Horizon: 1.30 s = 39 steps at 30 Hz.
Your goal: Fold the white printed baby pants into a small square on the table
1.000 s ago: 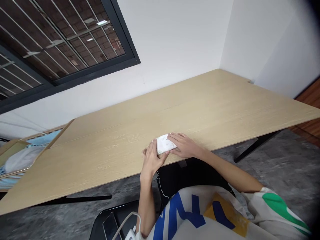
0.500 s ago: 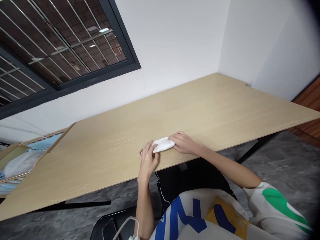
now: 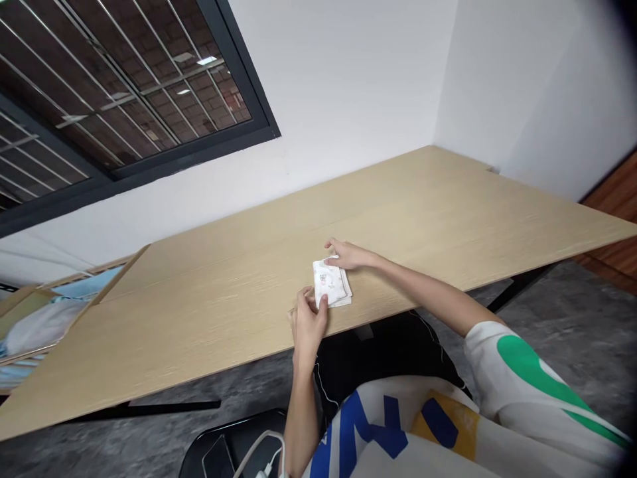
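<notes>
A white cloth [image 3: 330,284] with a small printed pattern is folded into a square near the front edge of the table. Its layers show offset along the right side. My left hand [image 3: 309,322] grips the lower left corner, thumb on top and the fingers by the left side. At the far right corner is my right hand [image 3: 348,255], its thumb on the cloth and a forefinger reaching past the far edge. The right hand's other fingers are hidden.
The pale wooden table [image 3: 223,285] runs along a white wall below a barred window [image 3: 139,86]. To the left is a box [image 3: 30,299] with blue and white bundled items. A black chair [image 3: 199,445] with a phone-like slab and a white cable stands below.
The cloth has gone from a narrow bundle between both hands to a flat square. My right hand has moved up to its far corner; my left hand has shifted slightly right and down.
</notes>
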{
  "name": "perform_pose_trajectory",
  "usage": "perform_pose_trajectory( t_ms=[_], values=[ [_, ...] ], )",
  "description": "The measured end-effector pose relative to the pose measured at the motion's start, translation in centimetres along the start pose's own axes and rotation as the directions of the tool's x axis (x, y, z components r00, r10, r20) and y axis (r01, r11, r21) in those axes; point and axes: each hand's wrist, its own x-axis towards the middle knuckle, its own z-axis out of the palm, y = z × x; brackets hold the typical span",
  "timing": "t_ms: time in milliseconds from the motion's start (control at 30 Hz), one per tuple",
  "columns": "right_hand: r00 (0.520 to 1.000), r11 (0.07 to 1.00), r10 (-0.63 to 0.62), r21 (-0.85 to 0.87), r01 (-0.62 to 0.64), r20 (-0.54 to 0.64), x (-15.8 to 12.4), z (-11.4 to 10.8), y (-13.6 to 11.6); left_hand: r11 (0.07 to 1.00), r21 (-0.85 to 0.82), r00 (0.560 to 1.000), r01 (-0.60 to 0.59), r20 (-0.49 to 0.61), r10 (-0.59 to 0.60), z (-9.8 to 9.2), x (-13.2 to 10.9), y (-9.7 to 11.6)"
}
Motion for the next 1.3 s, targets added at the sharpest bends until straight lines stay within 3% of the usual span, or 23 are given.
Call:
perform_pose_trajectory(
  t_ms=[100,233,333,467,600,833,1000,1167,1300],
  values=[
    [0.997,0.999,-0.043,-0.034,0.041,-0.061,0.9,0.8,0.5,0.975,0.204,0.996,-0.082,-0.014,0.087,0.4,-0.6,0.6],
    [0.955,0.965,-0.223,-0.179,0.189,-0.193,-0.3,1.8,-0.4,0.93,0.277,0.97,-0.241,0.029,0.243,1.5,-2.4,1.5],
    [0.915,0.895,-0.401,-0.229,0.384,-0.032,-1.9,2.6,-1.8,0.902,0.315,0.955,-0.296,0.076,0.287,2.5,-3.6,2.1],
    [0.811,0.795,-0.543,-0.179,0.58,0.216,-3.0,4.4,-2.8,0.856,0.413,0.95,-0.311,0.116,0.289,3.4,-4.2,2.6],
    [0.836,0.832,-0.484,-0.161,0.531,0.259,-2.9,5.9,-2.0,0.836,0.449,0.949,-0.316,0.152,0.277,3.3,-4.3,2.7],
    [0.918,0.893,-0.379,-0.214,0.397,0.12,-2.3,6.7,-0.7,0.823,0.458,0.942,-0.335,0.155,0.297,2.9,-4.4,2.8],
    [0.964,0.935,-0.251,-0.235,0.266,0.093,-1.6,6.1,0.4,0.849,0.426,0.949,-0.314,0.145,0.279,3.1,-4.4,2.7],
    [0.982,0.952,-0.182,-0.244,0.187,0.04,-1.2,5.3,1.8,0.865,0.403,0.954,-0.3,0.146,0.262,3.0,-4.4,2.8],
    [0.979,0.954,-0.199,-0.217,0.205,0.047,-0.9,5.1,2.6,0.895,0.341,0.957,-0.288,0.141,0.255,2.4,-3.8,2.7]
  ],
)
